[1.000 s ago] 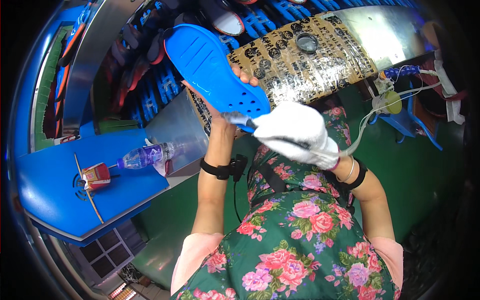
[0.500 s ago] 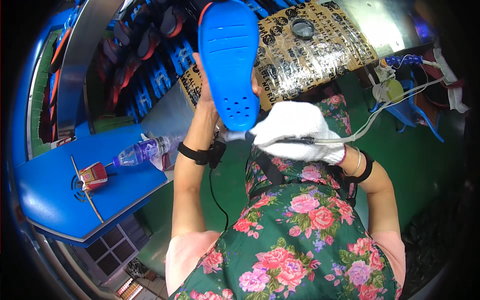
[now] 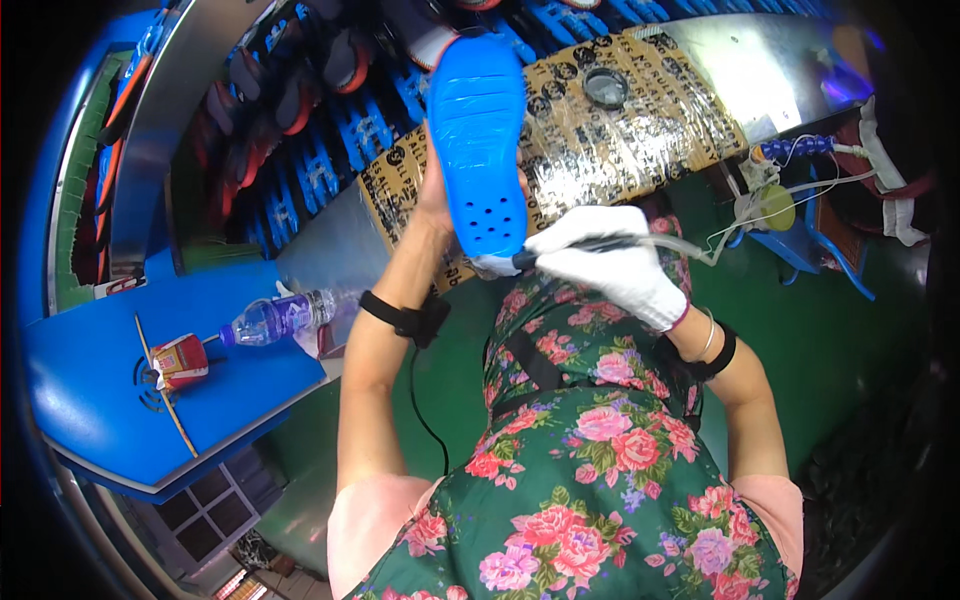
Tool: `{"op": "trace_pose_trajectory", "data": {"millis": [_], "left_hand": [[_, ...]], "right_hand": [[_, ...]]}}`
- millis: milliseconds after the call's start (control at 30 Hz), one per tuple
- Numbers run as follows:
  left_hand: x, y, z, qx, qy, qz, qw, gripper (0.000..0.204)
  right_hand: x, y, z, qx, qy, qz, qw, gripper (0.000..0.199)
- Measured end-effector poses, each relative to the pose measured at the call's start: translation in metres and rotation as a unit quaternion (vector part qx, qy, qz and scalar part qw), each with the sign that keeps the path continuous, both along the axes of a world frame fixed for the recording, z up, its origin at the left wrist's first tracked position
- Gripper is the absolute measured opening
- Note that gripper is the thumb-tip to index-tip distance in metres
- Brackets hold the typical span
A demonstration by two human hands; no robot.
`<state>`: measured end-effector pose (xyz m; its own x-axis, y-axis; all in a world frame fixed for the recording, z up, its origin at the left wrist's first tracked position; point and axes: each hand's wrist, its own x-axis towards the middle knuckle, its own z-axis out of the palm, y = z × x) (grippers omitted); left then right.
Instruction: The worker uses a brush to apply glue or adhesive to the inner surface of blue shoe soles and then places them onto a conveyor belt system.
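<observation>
My left hand (image 3: 432, 200) grips a blue shoe sole (image 3: 478, 130) from behind, with its toe end pointing away and a fingertip showing at the right edge. Shallow grooves cross its front part, and several small holes dot the heel. My right hand (image 3: 612, 262), in a white glove, is closed around a black-handled brush (image 3: 582, 246) with a pale hose (image 3: 680, 245) running off to the right. The brush tip is at the heel's lower edge, where a whitish patch shows; motion blur hides the exact contact.
Ahead lies a tape-covered board (image 3: 635, 130) with a small round dish (image 3: 606, 88). Shoes hang on blue racks (image 3: 310, 165) at far left. A blue table (image 3: 90, 390) holds a red container (image 3: 180, 362), a stick and a plastic bottle (image 3: 270, 320). A blue stool (image 3: 825, 240) stands right.
The blue sole has moved slightly right and nearer the board, with its toe end lower in view. My right hand has shifted a little, bringing the brush to the heel's lower edge.
</observation>
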<state>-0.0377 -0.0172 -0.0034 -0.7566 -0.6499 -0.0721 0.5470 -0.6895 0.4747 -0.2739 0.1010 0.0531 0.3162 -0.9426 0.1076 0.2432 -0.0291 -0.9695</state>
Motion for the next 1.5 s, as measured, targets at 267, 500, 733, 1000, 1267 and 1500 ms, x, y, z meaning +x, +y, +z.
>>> {"op": "trace_pose_trajectory", "data": {"millis": [267,500,733,1000,1267,1500], "left_hand": [[-0.004,0.027,0.014,0.093,0.173,0.297,0.934,0.056],[0.018,0.107,0.019,0.125,0.076,0.121,0.982,0.093],[-0.030,0.126,0.022,0.193,0.176,0.134,0.956,0.092],[-0.072,0.115,0.052,0.096,0.189,0.102,0.972,0.104],[-0.063,0.123,0.020,0.036,0.031,0.187,0.981,0.085],[-0.065,0.121,0.012,0.059,0.031,0.222,0.973,0.081]], "right_hand": [[-0.011,-0.017,-0.010,0.269,-0.261,-0.140,0.917,0.023],[-0.010,-0.028,-0.030,0.274,-0.291,-0.123,0.909,0.025],[-0.008,-0.031,0.006,0.194,-0.159,-0.111,0.962,0.025],[-0.012,-0.037,0.087,-0.138,0.079,-0.165,0.973,0.018],[-0.011,-0.050,0.112,-0.452,0.247,-0.197,0.834,0.023],[0.005,-0.027,0.094,-0.495,0.251,-0.148,0.819,0.032]]}}
